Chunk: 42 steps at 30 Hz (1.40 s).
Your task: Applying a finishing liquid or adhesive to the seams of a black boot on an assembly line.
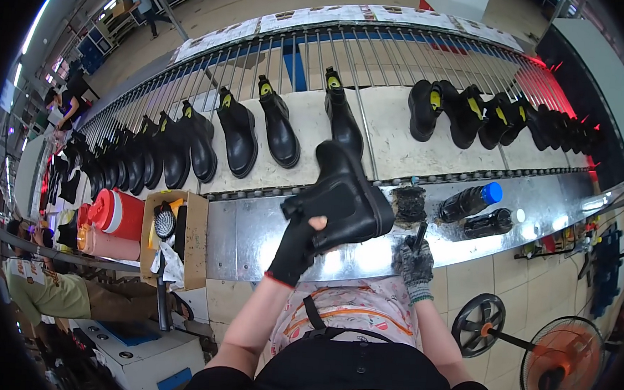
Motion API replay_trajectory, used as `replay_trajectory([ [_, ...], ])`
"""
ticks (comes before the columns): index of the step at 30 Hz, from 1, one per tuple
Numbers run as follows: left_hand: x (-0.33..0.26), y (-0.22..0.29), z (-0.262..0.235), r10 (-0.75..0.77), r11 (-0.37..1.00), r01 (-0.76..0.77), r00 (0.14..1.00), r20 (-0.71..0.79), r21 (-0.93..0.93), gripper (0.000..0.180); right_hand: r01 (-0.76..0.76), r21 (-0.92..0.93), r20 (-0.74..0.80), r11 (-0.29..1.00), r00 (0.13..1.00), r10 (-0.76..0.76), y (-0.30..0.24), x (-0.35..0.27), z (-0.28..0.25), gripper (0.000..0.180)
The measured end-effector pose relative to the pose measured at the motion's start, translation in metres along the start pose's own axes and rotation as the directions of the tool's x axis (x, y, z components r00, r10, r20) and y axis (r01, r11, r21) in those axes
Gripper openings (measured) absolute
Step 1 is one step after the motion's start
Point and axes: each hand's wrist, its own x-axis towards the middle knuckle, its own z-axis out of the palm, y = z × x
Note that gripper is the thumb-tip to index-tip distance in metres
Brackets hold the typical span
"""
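A black ankle boot [345, 197] with an elastic side panel is held up over the metal ledge, tilted with its sole toward the right. My left hand [296, 251], in a black glove with a bare thumb tip, is closed around the boot's upper part. My right hand [414, 267], in a grey knit glove, is closed on a slim dark stick-like tool [421, 234] above the ledge's near edge. The tool's lower end is hidden in the fingers. Just beyond it lies a dark, stained block or pad [409, 203].
Two dark bottles, one blue-capped [469, 202] and one white-capped [492, 223], lie right on the metal ledge [252, 238]. A cardboard box [193, 245] with a hairbrush and red jugs [116, 212] stand left. Black boots [235, 137] line the conveyor. A fan [559, 367] stands lower right.
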Motion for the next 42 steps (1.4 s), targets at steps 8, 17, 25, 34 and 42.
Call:
replay_trajectory([
  [8,0.211,0.027,0.031,0.153,0.748,-0.231,0.972,0.178,0.622,0.065,0.024,0.137,0.038,0.99,0.999,-0.03,0.036,0.016,0.0,0.013],
  [17,0.329,0.005,0.108,0.274,-0.067,-0.117,0.953,0.131,0.991,0.062,0.055,0.19,0.035,0.98,0.997,-0.063,0.063,0.025,0.002,0.018],
  [25,0.323,-0.004,0.074,0.968,0.111,-0.391,0.251,-0.01,0.914,0.077,-0.006,0.026,0.067,1.0,0.998,0.005,0.052,0.019,-0.009,0.02],
  [34,0.338,-0.014,-0.016,0.537,0.38,0.112,0.781,-0.318,0.918,0.076,0.137,-0.255,-0.039,0.957,0.988,-0.152,0.052,0.02,0.002,0.014],
  [42,0.219,0.011,-0.052,0.389,0.637,-0.091,0.895,-0.217,0.765,0.07,0.133,-0.014,-0.014,0.991,0.991,-0.134,0.04,0.019,0.002,0.017],
])
